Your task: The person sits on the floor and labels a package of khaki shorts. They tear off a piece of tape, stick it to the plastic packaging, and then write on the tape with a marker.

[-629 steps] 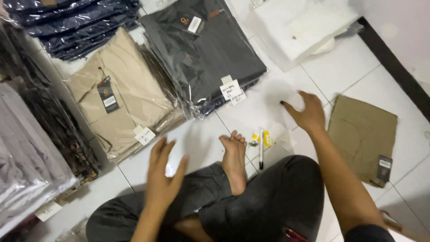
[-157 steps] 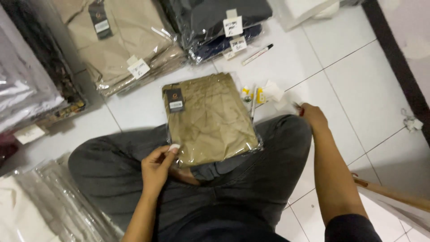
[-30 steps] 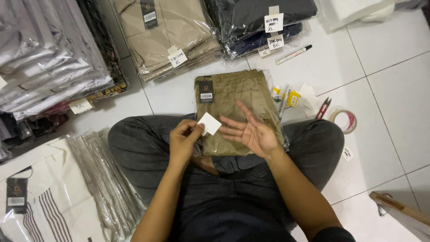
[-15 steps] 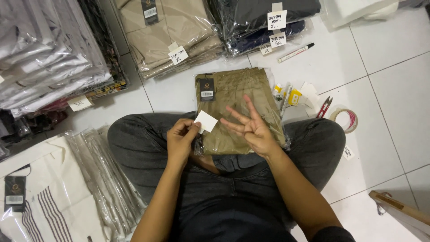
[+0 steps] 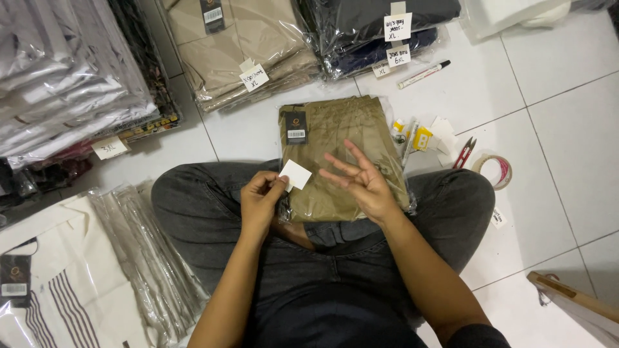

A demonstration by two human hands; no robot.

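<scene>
We saw left hand [image 5: 261, 196] pinching small white label [image 5: 296, 174] by corner, face kept clear; right hand [image 5: 364, 183] fingers spread wide, holding nothing, above bagged khaki garment [image 5: 335, 154] resting on lap, braced flat

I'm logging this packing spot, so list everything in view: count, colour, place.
khaki bagged garment: one, on the lap
small paper slip: one, white, in left fingers
tan bagged stack: one, top centre
dark bagged stack: one, black and navy, top right
grey bagged stack: one, top left
cream striped garment: one, bottom left
empty clear bags: a pile, beside left knee
marker: one, white
thread snips: one, red
tape roll: one, clear
left hand: pinching slip
right hand: open, over garment
</scene>
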